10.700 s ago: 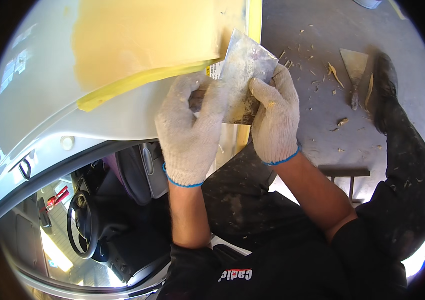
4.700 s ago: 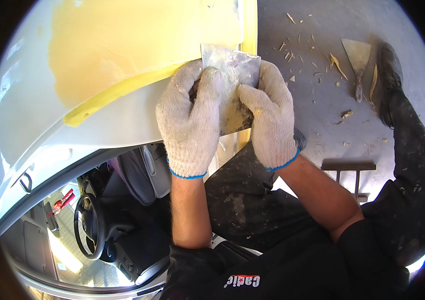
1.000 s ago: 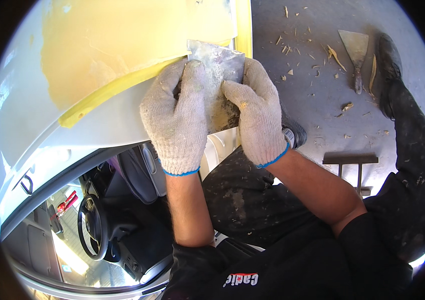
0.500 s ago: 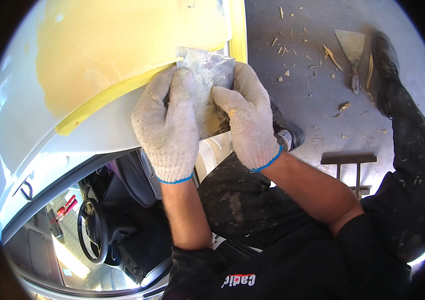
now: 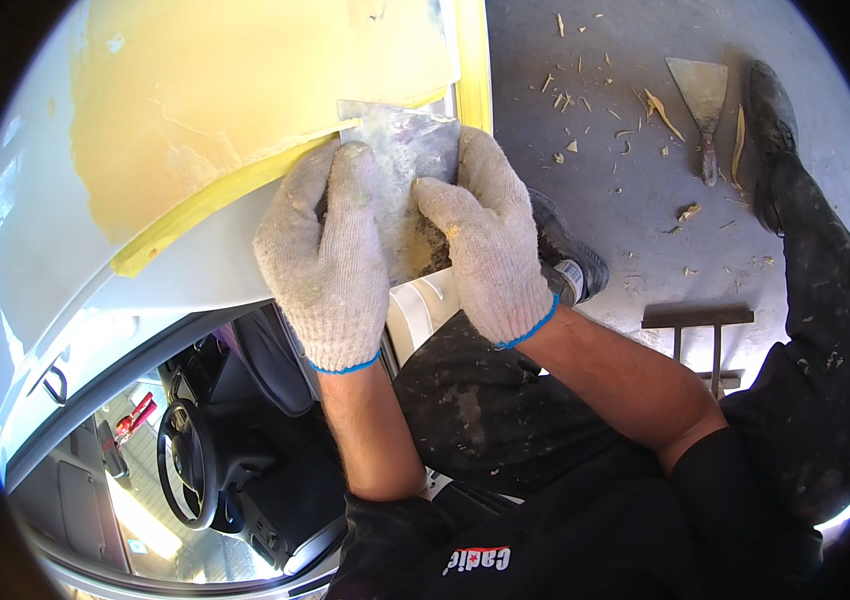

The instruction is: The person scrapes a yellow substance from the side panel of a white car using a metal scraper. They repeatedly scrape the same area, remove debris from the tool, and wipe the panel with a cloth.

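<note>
Between my gloved hands is a flat metal filler spreader (image 5: 407, 150), smeared with dried residue. My left hand (image 5: 330, 250) grips its left side with the thumb lying on the face. My right hand (image 5: 485, 235) holds the right side, its thumb pressed on the middle. The spreader's far edge lies at the lower border of a car panel coated with yellow-tan filler (image 5: 245, 80). Yellow masking tape (image 5: 195, 210) curves along that border, partly covered by the spreader and my left hand. Fingers behind the plate are hidden.
Below left, an open window gap shows a steering wheel (image 5: 188, 465) inside the car. On the grey floor to the right lie a scraper (image 5: 702, 110) with a triangular blade and several peeled strips (image 5: 663, 113). A dark metal stand (image 5: 697, 317) is beside my leg.
Both hands and the spreader have shifted slightly left along the taped border. The grip stays the same.
</note>
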`<move>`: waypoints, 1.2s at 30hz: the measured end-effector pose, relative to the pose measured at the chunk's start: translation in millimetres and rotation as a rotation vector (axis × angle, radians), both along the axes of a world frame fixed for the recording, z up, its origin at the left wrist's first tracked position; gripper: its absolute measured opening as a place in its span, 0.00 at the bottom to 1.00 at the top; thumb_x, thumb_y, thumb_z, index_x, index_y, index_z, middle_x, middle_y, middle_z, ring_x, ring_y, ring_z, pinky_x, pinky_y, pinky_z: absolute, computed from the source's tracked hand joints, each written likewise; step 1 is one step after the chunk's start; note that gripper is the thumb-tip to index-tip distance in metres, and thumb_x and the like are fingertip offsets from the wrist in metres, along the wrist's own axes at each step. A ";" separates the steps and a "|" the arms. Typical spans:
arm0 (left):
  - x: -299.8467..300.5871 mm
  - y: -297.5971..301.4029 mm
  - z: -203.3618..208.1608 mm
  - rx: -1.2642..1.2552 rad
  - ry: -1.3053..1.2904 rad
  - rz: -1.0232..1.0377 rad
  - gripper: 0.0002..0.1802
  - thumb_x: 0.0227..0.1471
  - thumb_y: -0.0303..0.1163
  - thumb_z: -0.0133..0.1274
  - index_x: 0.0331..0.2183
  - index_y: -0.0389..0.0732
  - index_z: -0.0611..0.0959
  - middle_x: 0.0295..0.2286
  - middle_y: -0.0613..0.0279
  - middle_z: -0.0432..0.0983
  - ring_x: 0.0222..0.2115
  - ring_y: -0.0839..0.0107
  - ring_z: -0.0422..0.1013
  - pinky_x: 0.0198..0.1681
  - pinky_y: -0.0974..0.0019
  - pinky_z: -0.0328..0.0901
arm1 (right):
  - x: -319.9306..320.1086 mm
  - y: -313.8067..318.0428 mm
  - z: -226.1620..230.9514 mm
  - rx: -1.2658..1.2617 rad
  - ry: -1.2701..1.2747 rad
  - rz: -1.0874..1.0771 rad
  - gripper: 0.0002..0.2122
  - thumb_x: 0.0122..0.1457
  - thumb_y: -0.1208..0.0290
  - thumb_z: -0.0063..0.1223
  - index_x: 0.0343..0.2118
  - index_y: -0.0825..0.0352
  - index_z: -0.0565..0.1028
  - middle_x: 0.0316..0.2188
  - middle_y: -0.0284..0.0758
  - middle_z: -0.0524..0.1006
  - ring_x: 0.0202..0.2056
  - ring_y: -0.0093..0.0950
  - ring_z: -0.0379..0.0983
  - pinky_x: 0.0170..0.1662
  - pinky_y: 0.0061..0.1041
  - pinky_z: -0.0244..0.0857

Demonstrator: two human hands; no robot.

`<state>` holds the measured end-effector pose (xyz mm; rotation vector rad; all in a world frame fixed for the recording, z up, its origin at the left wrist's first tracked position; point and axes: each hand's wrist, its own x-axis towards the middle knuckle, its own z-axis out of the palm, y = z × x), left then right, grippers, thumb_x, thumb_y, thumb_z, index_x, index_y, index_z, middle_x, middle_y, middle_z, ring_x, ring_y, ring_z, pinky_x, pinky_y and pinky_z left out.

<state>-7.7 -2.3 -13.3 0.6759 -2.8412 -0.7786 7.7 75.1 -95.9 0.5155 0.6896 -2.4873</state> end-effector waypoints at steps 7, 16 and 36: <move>1.8 -3.6 1.8 -0.008 -0.016 -0.003 0.15 0.60 0.30 0.54 0.43 0.26 0.83 0.37 0.54 0.82 0.38 0.72 0.74 0.46 0.68 0.68 | 0.6 -0.8 2.0 0.002 0.008 0.005 0.13 0.61 0.77 0.47 0.49 0.72 0.69 0.37 0.30 0.70 0.35 0.15 0.65 0.39 0.18 0.65; 2.4 -3.6 3.5 0.000 -0.003 0.018 0.15 0.61 0.30 0.55 0.42 0.26 0.83 0.36 0.55 0.81 0.37 0.74 0.73 0.45 0.69 0.68 | -2.1 -0.7 8.8 -0.027 -0.033 -0.040 0.07 0.57 0.80 0.45 0.38 0.72 0.70 0.30 0.30 0.66 0.32 0.15 0.61 0.34 0.19 0.61; 3.7 -5.6 8.6 -0.012 0.029 0.039 0.15 0.61 0.30 0.55 0.42 0.26 0.83 0.36 0.57 0.81 0.37 0.74 0.72 0.45 0.69 0.67 | 0.5 -3.4 7.9 0.009 0.036 0.039 0.14 0.60 0.77 0.48 0.48 0.73 0.69 0.35 0.29 0.71 0.34 0.14 0.65 0.37 0.17 0.64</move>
